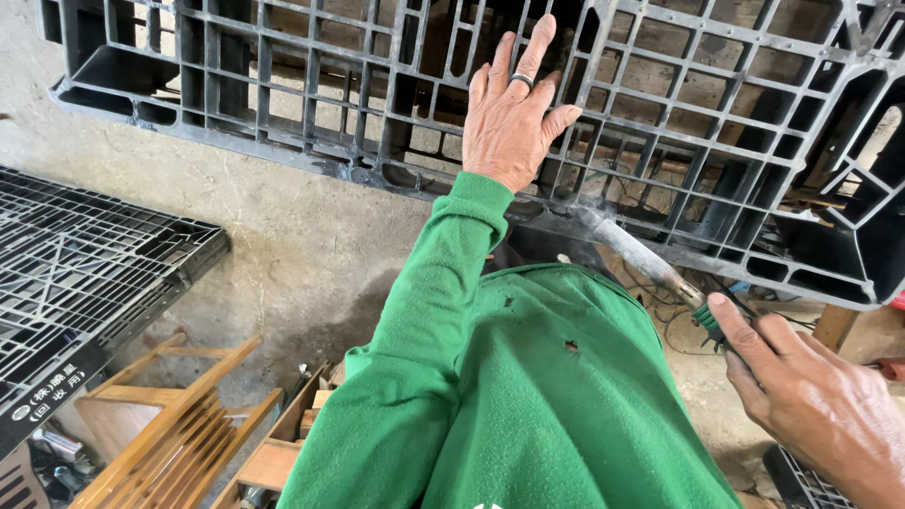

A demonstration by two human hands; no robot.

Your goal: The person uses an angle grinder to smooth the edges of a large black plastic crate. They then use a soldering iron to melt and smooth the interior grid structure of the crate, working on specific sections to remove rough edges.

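Up against the dark grey plastic pallet (660, 113), which stands tilted on edge across the top of the view, the left hand (509, 118) lies flat, fingers stretched wide and pressed to the grid, a ring on one finger. It grips nothing; the palm simply bears on the lattice near the pallet's lower rim. The green sleeve (415, 349) runs from that wrist down to the green top that fills the bottom middle.

Over on the right, the right hand (811, 396) is closed around the green handle (709, 320) of a long metal tool (636, 253), index finger laid along the grip. The tool's greyish shaft slants up and left, and its tip meets the pallet's lower edge, just beside the left wrist. Whether the tip actually touches the plastic or sits a hair off it, I cannot tell.

Off to the left, a second dark pallet (85, 273) lies flatter, with a white label on its near edge. Below it, wooden slatted pieces (179, 424) lean together on the floor against the rough concrete wall (302, 254).
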